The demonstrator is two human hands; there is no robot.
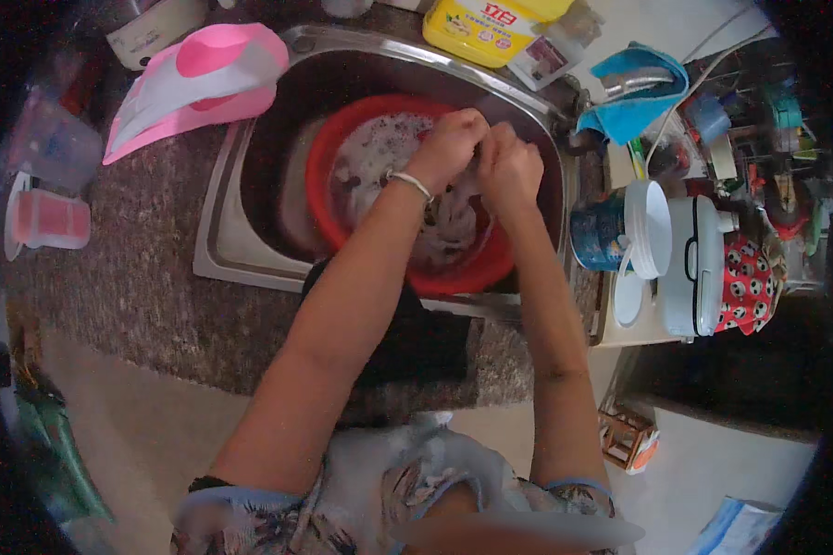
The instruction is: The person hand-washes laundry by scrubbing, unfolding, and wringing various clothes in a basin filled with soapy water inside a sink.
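Note:
A red plastic basin (323, 149) stands in the stainless steel sink (215, 239), filled with foamy water (378, 139). Above its far right part, my left hand (455, 139) and my right hand (512, 163) are close together with fingers curled. Both appear to grip a wet, patterned cloth (455, 225) that trails down into the water; what lies inside the fingers is mostly hidden. A white bangle circles my left wrist. Black fabric (416, 340) lies over the sink's front edge and the counter, partly behind my left forearm.
A pink and white plastic item (250, 76) overlaps the sink's left corner. Behind the sink stands a yellow detergent jug (482, 31). A blue cloth (635, 90) hangs at the right, near a blue bucket (597, 232) and a pale case (691, 267). A pink cup (54, 218) rests left.

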